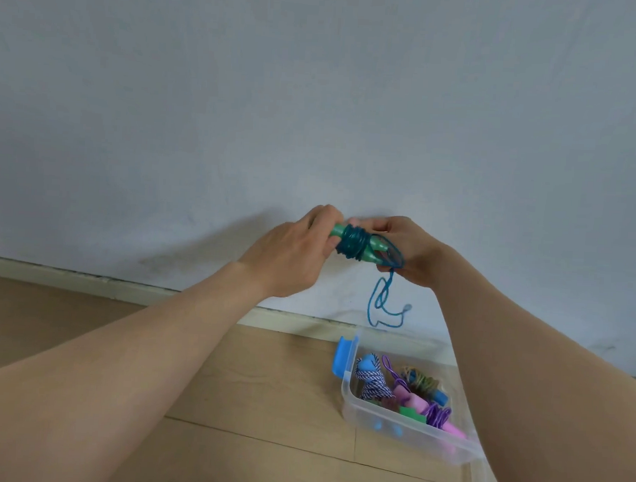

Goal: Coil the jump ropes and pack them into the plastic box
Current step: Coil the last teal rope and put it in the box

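Above the box (391, 427), handles (378, 245) are gripped by the left hand (290, 256), rope (350, 245) pinched by the right hand (410, 253); the tail (379, 306) is judged due for winding.

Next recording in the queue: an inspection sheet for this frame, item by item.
Surface: wooden floor; the box stands on it near the wall.
Job's things: teal jump rope wound round its green handles, tail hanging loose; clear plastic box open, holding a purple rope, a blue-white rope and others.
Clutter: nothing seen.
Hands: left hand grips the handles; right hand pinches the rope beside the coil.
Cables: nothing seen.
Surroundings: plain wall, pale baseboard.
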